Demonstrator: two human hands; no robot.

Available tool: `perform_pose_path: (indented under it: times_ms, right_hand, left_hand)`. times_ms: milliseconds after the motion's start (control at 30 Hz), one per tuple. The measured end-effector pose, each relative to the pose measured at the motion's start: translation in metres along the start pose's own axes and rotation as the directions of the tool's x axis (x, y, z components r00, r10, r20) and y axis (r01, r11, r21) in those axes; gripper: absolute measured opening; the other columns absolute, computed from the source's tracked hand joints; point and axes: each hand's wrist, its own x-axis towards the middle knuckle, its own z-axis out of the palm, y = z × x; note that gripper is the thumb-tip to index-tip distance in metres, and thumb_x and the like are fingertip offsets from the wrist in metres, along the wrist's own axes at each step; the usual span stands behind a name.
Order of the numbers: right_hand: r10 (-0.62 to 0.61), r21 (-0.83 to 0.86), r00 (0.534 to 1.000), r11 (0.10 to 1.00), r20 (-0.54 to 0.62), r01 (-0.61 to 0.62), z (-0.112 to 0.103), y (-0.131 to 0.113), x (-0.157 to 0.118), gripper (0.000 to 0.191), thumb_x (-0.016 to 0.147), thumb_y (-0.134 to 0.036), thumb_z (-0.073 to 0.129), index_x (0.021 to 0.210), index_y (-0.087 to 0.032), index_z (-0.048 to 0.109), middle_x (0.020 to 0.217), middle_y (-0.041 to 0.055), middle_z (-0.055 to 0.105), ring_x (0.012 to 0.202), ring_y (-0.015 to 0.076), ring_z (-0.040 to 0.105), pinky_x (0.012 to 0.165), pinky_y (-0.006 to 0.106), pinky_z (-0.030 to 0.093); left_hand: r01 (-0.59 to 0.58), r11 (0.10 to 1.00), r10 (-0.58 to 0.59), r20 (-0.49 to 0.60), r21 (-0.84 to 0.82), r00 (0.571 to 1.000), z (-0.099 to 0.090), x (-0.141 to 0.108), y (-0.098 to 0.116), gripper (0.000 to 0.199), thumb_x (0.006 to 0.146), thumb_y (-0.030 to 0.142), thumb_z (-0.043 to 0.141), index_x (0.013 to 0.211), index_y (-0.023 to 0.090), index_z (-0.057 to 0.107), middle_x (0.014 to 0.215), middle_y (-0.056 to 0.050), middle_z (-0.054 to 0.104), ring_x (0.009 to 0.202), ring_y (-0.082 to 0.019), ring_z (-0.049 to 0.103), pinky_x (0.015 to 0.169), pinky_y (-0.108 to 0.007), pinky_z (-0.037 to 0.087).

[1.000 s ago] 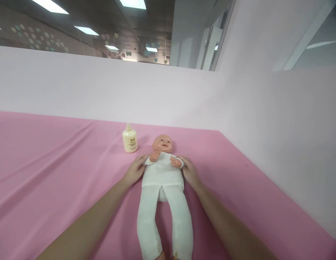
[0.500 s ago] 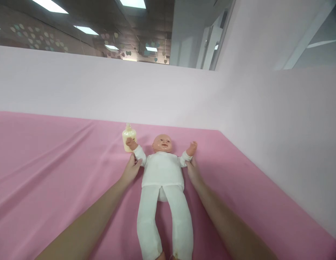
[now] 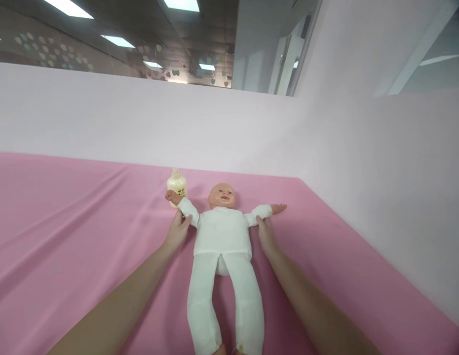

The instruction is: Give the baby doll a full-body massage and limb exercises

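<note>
A baby doll point(image 3: 222, 231) in a white top and white trousers lies on its back on the pink sheet point(image 3: 85, 222), both arms spread out to the sides. My left hand point(image 3: 178, 230) grips the doll's sleeved arm on the left, thumb on top. On the other side, my right hand point(image 3: 265, 233) holds the sleeved arm on the right from below, its fingers partly hidden. Behind the doll's left-side hand stands a pale yellow pump bottle point(image 3: 176, 183), partly covered by that hand.
A white wall point(image 3: 148, 118) rises behind the sheet, with a window point(image 3: 140, 44) above it showing ceiling lights. Another white wall point(image 3: 381, 172) runs along the right side. Folds cross the sheet on the left.
The doll's right-side arm has swung outward and down, now pointing sideways. Its left-side arm has shifted slightly outward. My hands have moved only a little.
</note>
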Motion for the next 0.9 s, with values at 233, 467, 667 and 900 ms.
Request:
perform_pose_path:
  times_ms: [233,467,667,900]
  right_hand:
    - [-0.043,-0.102,0.985,0.993,0.167,0.061,0.009,-0.027,-0.012,0.041,0.089,-0.031,0.049,0.125,-0.025,0.068,0.133,0.0087,0.064,0.129,0.0272,0.056,0.116,0.049,0.04]
    - [-0.118,-0.145,0.966,0.977,0.229,0.154,0.011,-0.032,-0.014,0.047,0.086,-0.02,0.044,0.123,-0.028,0.071,0.134,0.0059,0.062,0.13,0.0226,0.054,0.12,0.045,0.037]
    - [-0.09,-0.12,0.974,0.986,0.208,0.116,0.011,-0.03,-0.013,0.047,0.083,-0.02,0.046,0.123,-0.027,0.07,0.136,0.0063,0.062,0.13,0.0229,0.054,0.119,0.044,0.037]
    - [0.092,-0.031,0.992,0.996,0.086,-0.09,0.011,-0.015,-0.009,0.055,0.082,-0.032,0.056,0.136,-0.024,0.055,0.144,0.0099,0.058,0.134,0.0266,0.053,0.117,0.049,0.038]
  left_hand:
    - [-0.195,0.972,0.166,0.203,0.131,0.965,0.005,-0.01,0.016,0.04,0.092,0.037,0.058,0.129,0.023,0.064,0.132,-0.01,0.064,0.123,-0.029,0.058,0.109,-0.048,0.044]
    - [-0.394,0.898,0.321,0.321,0.197,0.891,0.005,-0.01,0.018,0.045,0.093,0.031,0.053,0.137,0.03,0.063,0.14,-0.007,0.061,0.131,-0.028,0.053,0.117,-0.049,0.038]
    - [-0.333,0.926,0.275,0.286,0.18,0.918,0.006,-0.012,0.021,0.045,0.093,0.033,0.055,0.137,0.03,0.062,0.14,-0.006,0.061,0.132,-0.028,0.053,0.116,-0.05,0.038]
    - [-0.066,0.997,0.06,0.108,0.048,0.992,0.005,-0.008,0.011,0.049,0.089,0.041,0.062,0.134,0.022,0.054,0.131,-0.011,0.065,0.121,-0.029,0.061,0.105,-0.047,0.046]
